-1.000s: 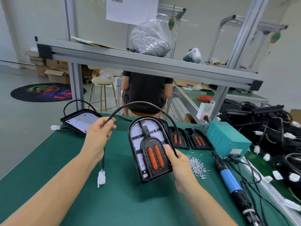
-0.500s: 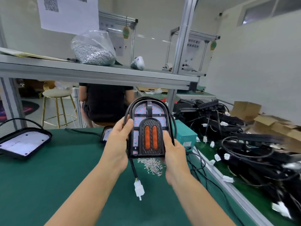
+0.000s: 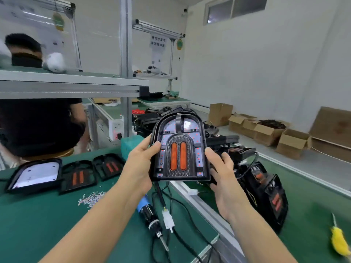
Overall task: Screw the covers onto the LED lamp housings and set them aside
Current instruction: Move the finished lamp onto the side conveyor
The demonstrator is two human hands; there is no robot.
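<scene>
both hands hold an arched led lamp (image 3: 180, 149) upright over the green bench (image 3: 47, 215). the left hand (image 3: 139, 166) grasps its left edge, the right hand (image 3: 222, 173) its right edge. its white connector (image 3: 168, 219) dangles below.

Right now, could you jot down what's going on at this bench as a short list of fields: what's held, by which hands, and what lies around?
Held item: lamp, upright, lifted above the bench edge
Left hand: grips the lamp's left edge
Right hand: grips the lamp's right edge
Cable: hangs under the lamp, ending in a white plug
Tool: electric screwdriver lying on the green mat
Loose parts: pile of screws
Further left: two covers and an open housing
Right side: stack of lamps
</scene>
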